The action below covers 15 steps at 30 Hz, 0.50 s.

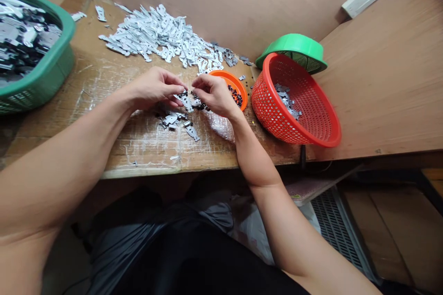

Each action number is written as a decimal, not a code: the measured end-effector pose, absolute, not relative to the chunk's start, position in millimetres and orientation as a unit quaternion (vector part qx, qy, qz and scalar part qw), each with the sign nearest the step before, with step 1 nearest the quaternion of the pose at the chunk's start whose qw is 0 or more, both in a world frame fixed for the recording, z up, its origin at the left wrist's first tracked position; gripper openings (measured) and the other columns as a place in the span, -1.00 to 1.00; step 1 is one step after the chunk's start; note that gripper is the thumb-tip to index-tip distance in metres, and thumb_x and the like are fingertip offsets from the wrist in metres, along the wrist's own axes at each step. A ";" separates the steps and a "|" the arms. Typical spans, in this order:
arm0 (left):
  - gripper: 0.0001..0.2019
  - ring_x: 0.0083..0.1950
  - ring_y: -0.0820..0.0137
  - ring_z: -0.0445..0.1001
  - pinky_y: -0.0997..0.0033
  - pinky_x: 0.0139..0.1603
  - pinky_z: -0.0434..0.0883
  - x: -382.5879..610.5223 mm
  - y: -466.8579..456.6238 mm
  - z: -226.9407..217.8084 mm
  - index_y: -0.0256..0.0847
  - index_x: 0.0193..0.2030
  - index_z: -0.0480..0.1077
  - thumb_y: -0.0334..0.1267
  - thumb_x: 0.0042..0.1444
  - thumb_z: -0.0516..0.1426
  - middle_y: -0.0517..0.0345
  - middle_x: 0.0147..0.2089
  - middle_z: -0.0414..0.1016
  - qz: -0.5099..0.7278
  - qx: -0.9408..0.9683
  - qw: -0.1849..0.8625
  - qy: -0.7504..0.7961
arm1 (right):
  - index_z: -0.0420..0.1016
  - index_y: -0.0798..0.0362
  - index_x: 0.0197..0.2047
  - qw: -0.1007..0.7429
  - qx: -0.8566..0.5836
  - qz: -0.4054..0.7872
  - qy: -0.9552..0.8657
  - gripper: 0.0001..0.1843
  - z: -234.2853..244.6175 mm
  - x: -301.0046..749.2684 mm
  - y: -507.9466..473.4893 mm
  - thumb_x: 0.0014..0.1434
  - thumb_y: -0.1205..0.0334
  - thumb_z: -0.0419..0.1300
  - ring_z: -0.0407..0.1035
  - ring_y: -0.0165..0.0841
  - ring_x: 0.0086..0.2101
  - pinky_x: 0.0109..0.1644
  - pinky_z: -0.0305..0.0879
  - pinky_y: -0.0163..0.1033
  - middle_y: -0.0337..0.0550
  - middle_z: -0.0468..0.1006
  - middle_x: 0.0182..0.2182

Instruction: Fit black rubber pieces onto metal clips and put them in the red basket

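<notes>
My left hand (161, 88) is closed, thumb and fingers pinching a metal plate piece (186, 101) with a dark part at its upper end. Close on its right, my right hand (216, 93) is in a pinch with a tiny black piece (194, 93) at the fingertips. Beneath and in front of the hands lies a small group of metal pieces (172, 120), some with black parts on them. An orange dish (245, 94) of small black pieces (236, 96) sits behind my right hand, which covers part of it.
A heap of flat metal plates (162, 32) spreads along the back wall. The green basket (58, 62) at left is full of metal pieces. At right, a tilted red basket (277, 115) holds some metal parts, with a bright green basket (294, 46) behind it. The worktop's front edge (145, 173) runs below my forearms.
</notes>
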<state>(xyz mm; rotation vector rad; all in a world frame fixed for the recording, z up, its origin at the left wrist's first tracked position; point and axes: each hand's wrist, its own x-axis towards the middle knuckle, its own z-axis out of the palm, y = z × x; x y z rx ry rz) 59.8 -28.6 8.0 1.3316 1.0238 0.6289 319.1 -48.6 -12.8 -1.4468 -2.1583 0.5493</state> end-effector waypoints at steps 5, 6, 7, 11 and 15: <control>-0.70 0.11 0.13 0.83 0.02 0.35 0.69 42.6 -14.2 4.7 -0.15 -0.09 0.69 -0.17 0.24 0.66 0.20 -0.28 0.72 0.299 0.558 0.610 0.476 | 0.79 0.04 0.05 0.230 -0.577 0.128 -0.773 -0.83 -2.7 338.9 14.1 0.48 0.34 0.37 0.59 -0.07 -0.01 0.33 0.58 0.13 0.00 0.76 -0.07; -0.66 0.16 0.12 0.83 0.03 0.37 0.67 39.5 -11.4 4.6 -0.14 -0.06 0.67 -0.14 0.23 0.67 0.24 -0.28 0.71 0.310 0.555 0.604 0.481 | 0.82 0.07 0.07 0.210 -0.586 0.115 -0.775 -0.79 -0.3 339.8 33.3 0.49 0.36 0.34 0.64 -0.03 0.03 0.41 0.58 0.15 0.04 0.80 -0.04; -0.63 0.21 0.10 0.83 0.03 0.40 0.66 36.6 -8.9 4.4 -0.13 -0.04 0.66 -0.11 0.22 0.67 0.26 -0.27 0.71 0.318 0.551 0.602 0.482 | 0.85 0.09 0.12 0.191 -0.594 0.100 -0.775 -0.74 1.6 339.5 53.0 0.51 0.38 0.32 0.69 0.03 0.11 0.49 0.56 0.17 0.10 0.84 0.02; -0.66 0.21 0.04 0.86 -0.04 0.41 0.68 29.1 -1.1 1.2 -0.11 -0.05 0.66 -0.15 0.18 0.64 0.17 -0.28 0.73 0.333 0.540 0.599 0.488 | 0.64 0.26 0.69 0.149 -0.657 0.050 -0.737 -0.33 3.5 328.7 122.6 0.61 0.35 0.27 0.58 0.28 0.59 0.79 0.38 0.34 0.42 0.76 0.54; -0.66 0.07 -0.01 0.92 -0.03 0.21 0.82 24.5 6.1 -5.5 -0.08 -0.16 0.67 -0.22 0.06 0.68 0.02 -0.24 0.75 0.346 0.545 0.588 0.487 | 0.25 0.36 0.95 0.120 -0.668 0.099 -0.727 -0.12 2.4 313.1 159.3 0.71 0.31 0.22 0.29 0.13 0.84 0.97 0.08 0.30 0.44 0.37 0.87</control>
